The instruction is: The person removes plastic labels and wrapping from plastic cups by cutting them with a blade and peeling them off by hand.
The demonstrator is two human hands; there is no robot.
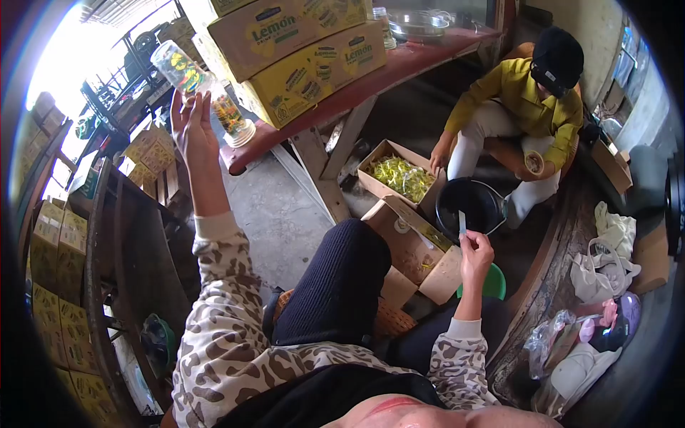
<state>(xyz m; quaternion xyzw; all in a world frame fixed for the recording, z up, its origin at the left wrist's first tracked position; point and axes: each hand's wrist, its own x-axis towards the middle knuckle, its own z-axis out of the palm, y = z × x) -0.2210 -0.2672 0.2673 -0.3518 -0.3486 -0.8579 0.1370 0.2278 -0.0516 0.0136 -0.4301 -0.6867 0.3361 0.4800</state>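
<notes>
My left hand (193, 132) is raised at the left end of the red table, its fingers around the lower part of a clear plastic cup (173, 60) with yellow and green print. A similar printed cup (232, 118) stands at the table edge just beside it; whether the two touch is unclear. My right hand (476, 260) pinches a thin, flat, pale strip like a small blade (462, 222), pointing up. Below and left of it is an open cardboard box (403, 246) with a few yellow scraps inside. A black bucket (467, 196) stands just beyond my right hand.
Across from me sits a person in a yellow shirt (514, 107), holding a small cup (533, 162). Near them is a box of yellow-green wrapped pieces (401, 178). Lemon-printed cartons (314, 78) are stacked on the red table (421, 57). Bags (603, 264) lie at right.
</notes>
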